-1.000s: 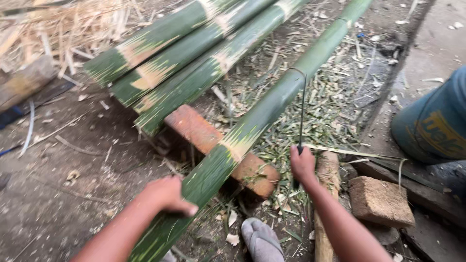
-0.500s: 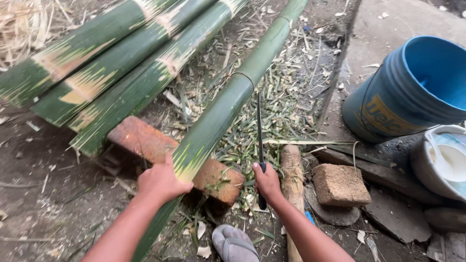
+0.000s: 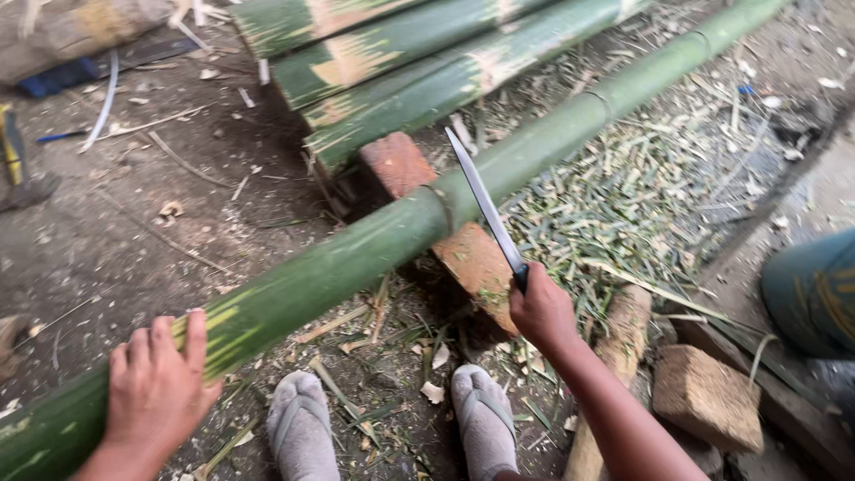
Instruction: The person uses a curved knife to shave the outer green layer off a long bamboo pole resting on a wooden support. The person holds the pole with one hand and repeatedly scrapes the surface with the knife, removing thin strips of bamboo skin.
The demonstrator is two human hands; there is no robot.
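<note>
A long green bamboo pole (image 3: 374,245) lies across a red brick (image 3: 463,254), running from lower left to upper right. My left hand (image 3: 160,387) rests on the pole near its lower end, fingers over the top. My right hand (image 3: 541,312) grips the dark handle of a long knife (image 3: 485,209). Its blade points up and away, crossing the pole near a node above the brick. My two feet in grey slippers (image 3: 303,428) stand just below the pole.
Several cut green bamboo poles (image 3: 419,62) lie stacked at the top. Green shavings (image 3: 641,196) cover the ground on the right. A stone block (image 3: 708,396), a wooden log (image 3: 614,356) and a blue bucket (image 3: 815,289) sit on the right.
The view has swung so the pole now lies more level. My right hand has raised the knife, and the blade now lies over the pole. My left hand has slid toward the pole's lower end.
</note>
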